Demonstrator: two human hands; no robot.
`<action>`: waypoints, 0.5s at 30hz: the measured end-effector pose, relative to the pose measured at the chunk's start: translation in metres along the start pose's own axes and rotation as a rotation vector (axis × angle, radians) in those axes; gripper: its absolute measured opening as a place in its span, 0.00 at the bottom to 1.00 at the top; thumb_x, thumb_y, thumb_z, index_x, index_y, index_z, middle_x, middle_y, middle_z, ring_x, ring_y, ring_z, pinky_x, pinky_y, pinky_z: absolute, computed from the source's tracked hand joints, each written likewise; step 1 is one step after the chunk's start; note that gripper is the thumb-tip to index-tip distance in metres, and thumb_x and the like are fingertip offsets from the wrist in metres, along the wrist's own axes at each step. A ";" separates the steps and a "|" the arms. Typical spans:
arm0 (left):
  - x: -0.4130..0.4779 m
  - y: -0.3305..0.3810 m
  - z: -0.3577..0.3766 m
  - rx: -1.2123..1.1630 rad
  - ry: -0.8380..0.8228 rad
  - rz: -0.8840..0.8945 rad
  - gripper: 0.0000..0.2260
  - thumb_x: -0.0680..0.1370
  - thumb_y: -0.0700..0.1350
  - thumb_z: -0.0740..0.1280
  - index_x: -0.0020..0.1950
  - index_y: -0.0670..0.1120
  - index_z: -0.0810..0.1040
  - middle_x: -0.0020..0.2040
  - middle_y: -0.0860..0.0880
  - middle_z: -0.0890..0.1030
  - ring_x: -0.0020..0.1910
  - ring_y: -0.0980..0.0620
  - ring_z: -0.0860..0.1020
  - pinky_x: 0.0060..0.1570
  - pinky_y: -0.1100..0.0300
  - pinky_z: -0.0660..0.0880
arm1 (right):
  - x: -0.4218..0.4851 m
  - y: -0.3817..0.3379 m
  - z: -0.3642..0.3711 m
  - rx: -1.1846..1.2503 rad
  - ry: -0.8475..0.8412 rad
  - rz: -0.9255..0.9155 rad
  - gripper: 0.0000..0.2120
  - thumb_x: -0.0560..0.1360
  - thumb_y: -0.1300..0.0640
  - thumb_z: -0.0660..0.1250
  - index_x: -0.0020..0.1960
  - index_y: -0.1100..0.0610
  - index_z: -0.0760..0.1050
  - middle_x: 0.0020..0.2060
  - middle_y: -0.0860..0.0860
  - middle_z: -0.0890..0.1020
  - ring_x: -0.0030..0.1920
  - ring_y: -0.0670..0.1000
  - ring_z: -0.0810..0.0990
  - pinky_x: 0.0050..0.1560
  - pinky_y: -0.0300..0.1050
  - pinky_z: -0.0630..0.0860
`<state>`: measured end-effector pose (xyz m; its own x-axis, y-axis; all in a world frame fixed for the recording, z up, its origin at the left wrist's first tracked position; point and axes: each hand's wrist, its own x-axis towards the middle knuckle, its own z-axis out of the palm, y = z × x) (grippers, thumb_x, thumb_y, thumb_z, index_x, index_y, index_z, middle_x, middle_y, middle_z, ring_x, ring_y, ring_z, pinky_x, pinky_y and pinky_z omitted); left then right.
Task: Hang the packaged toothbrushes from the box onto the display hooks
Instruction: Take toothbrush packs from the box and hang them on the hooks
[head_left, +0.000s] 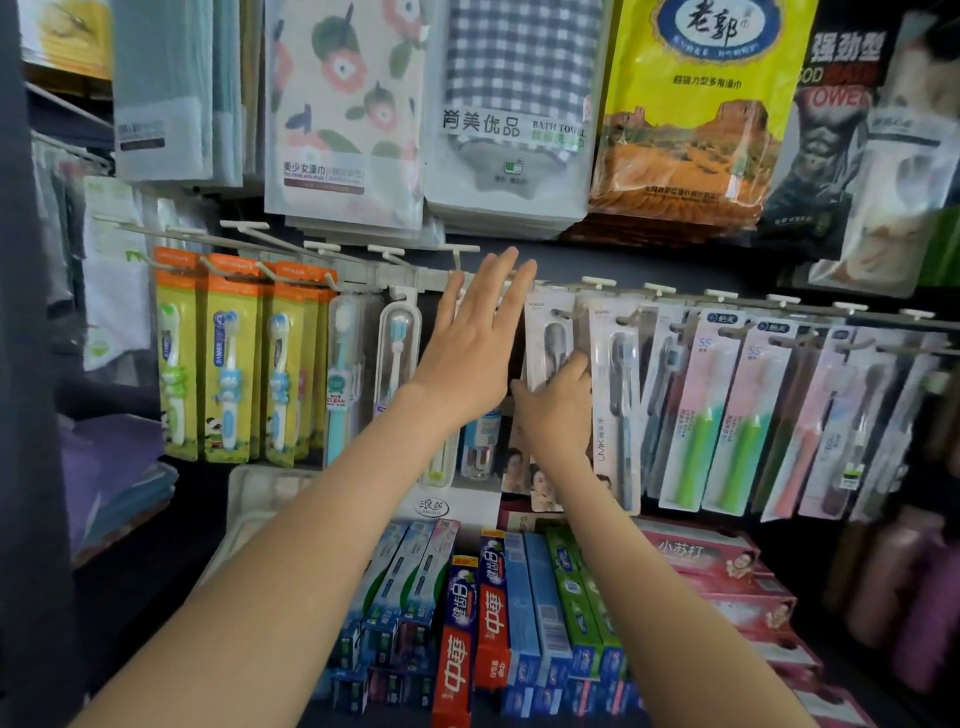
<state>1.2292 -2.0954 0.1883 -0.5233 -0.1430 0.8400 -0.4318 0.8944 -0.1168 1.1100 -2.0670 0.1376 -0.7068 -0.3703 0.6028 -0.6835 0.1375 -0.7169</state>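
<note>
Before the hooks (598, 283), left hand (475, 338) spreads flat, released; right hand (556, 410) grips a packaged toothbrush (546, 332)

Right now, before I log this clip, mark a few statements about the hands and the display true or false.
1. The left hand is open, fingers straight, in front of the white display hooks. True.
2. The right hand holds nothing. False: it grips the white blister pack with a grey toothbrush.
3. The yellow-carded children's toothbrushes hang left of both hands. True.
4. The boxed toothpaste hangs above the toothbrush row. False: it lies below it; packaged bath towels hang above.
</note>
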 end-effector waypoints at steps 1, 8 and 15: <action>0.000 0.000 -0.001 0.002 -0.005 0.001 0.40 0.72 0.31 0.61 0.78 0.42 0.42 0.78 0.42 0.43 0.78 0.44 0.41 0.72 0.50 0.32 | 0.000 -0.002 0.000 -0.004 0.005 0.012 0.33 0.74 0.55 0.70 0.71 0.61 0.56 0.64 0.60 0.70 0.59 0.60 0.73 0.52 0.53 0.76; -0.003 -0.006 -0.010 0.016 -0.064 0.023 0.40 0.74 0.30 0.59 0.78 0.44 0.39 0.79 0.44 0.41 0.77 0.46 0.39 0.72 0.53 0.32 | -0.006 -0.007 0.006 -0.029 0.051 0.091 0.31 0.75 0.57 0.68 0.72 0.61 0.57 0.65 0.60 0.70 0.63 0.60 0.71 0.59 0.54 0.73; -0.007 -0.005 -0.010 0.025 -0.019 0.030 0.37 0.76 0.35 0.61 0.79 0.44 0.43 0.79 0.44 0.43 0.78 0.46 0.41 0.73 0.51 0.34 | -0.017 0.000 0.012 -0.121 0.083 0.044 0.37 0.76 0.55 0.67 0.76 0.59 0.50 0.70 0.58 0.65 0.68 0.58 0.68 0.61 0.54 0.69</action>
<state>1.2421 -2.0945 0.1882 -0.5496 -0.1247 0.8260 -0.4343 0.8873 -0.1551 1.1237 -2.0718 0.1231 -0.7458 -0.2850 0.6022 -0.6650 0.2639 -0.6987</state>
